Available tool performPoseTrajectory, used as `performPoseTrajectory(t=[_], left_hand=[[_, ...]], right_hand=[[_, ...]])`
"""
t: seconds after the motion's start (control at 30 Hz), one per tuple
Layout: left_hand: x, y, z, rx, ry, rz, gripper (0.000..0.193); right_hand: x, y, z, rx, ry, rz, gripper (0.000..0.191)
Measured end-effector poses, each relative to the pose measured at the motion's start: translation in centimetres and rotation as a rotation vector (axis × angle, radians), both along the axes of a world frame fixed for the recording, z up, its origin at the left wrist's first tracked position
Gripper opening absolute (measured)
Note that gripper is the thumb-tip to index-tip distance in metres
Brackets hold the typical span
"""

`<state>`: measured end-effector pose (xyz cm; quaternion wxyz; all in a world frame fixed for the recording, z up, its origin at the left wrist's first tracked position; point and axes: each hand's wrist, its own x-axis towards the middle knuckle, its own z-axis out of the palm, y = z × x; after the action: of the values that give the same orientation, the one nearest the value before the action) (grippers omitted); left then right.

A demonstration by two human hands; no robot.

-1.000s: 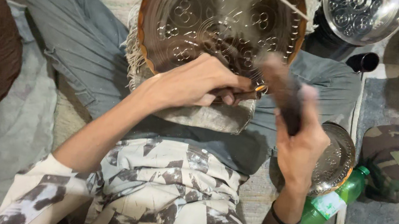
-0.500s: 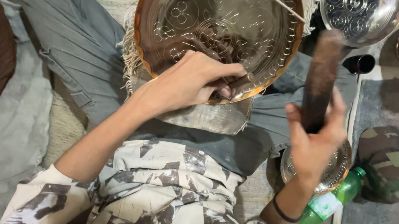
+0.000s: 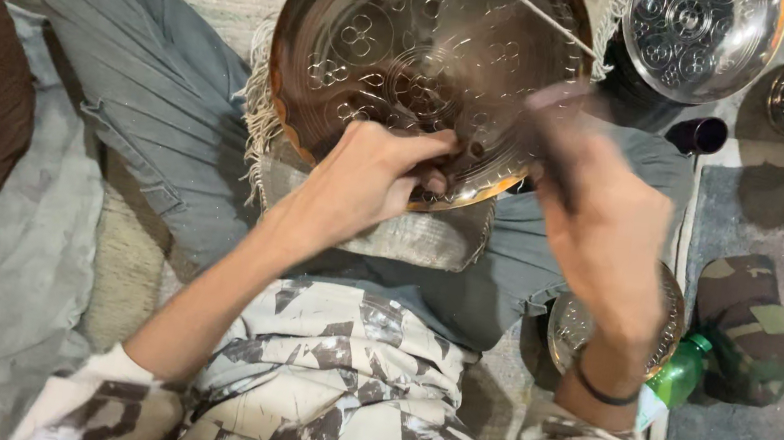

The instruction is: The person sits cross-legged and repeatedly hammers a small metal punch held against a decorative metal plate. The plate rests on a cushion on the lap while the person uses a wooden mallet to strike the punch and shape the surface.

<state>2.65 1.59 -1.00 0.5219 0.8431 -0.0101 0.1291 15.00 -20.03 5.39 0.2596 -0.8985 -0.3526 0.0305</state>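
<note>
Green bottle (image 3: 678, 372) with white label, low right — half hidden by right hand (image 3: 603, 228), wrapped on blurred mallet (image 3: 550, 130); left hand (image 3: 367, 181) pinches a tool on the tray (image 3: 333, 51).

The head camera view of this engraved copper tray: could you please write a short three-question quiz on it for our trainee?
1. True or false: the left hand rests on the round engraved copper tray's lower rim.
2. Which lies beside the green plastic bottle: A) a camouflage cloth bundle, B) a red bucket, C) a white mug?
3. What is worn on the wrist of the right hand?

Key: 1 true; 2 A; 3 a dark wristband.
</note>
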Motion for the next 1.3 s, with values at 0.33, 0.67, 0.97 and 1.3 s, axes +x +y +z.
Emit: performPoseTrajectory(t=[0.33,0.67,0.97,1.3], left_hand=[[-1.6,-3.0,1.1,-0.091,0.076,0.379,0.032],[-1.9,-2.8,0.0,-0.051,0.043,0.385,0.043],[0.3,0.0,0.2,-0.064,0.079,-0.001,0.048],[1.6,1.7,1.1,0.017,0.115,-0.330,0.055]], right_hand=[[1.5,2.3,5.4,-0.300,-0.381,0.409,0.076],[2.3,2.6,5.6,-0.028,-0.330,0.291,0.070],[0.8,-0.5,1.6,-0.075,-0.173,0.324,0.052],[-3.2,-1.1,-0.7,0.265,0.064,-0.034,0.076]])
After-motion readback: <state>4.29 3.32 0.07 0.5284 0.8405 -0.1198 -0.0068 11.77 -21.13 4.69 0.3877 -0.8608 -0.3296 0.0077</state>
